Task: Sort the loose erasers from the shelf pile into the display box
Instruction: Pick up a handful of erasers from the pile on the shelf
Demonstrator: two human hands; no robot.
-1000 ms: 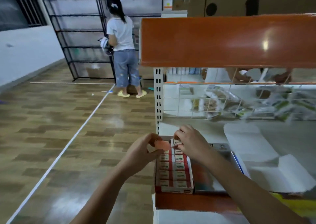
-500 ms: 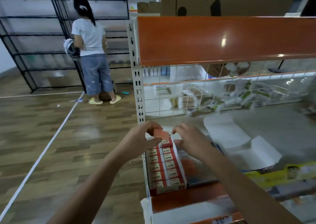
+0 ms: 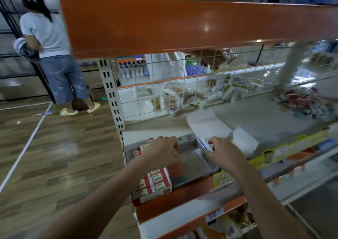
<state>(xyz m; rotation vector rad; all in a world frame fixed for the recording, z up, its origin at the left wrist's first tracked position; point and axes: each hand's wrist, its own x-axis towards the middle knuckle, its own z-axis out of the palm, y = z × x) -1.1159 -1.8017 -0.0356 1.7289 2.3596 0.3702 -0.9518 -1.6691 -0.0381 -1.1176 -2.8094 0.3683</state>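
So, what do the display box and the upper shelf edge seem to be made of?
Display box: probably thin card with a glossy silver lining, judging by its folded walls and dull reflections. Upper shelf edge: likely painted metal with a glossy orange finish, since lamp glints show on it.

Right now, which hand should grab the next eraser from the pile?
Probably the right hand. The loose pile lies far right on the shelf, on that hand's side. The left hand is over the display box, farther away.
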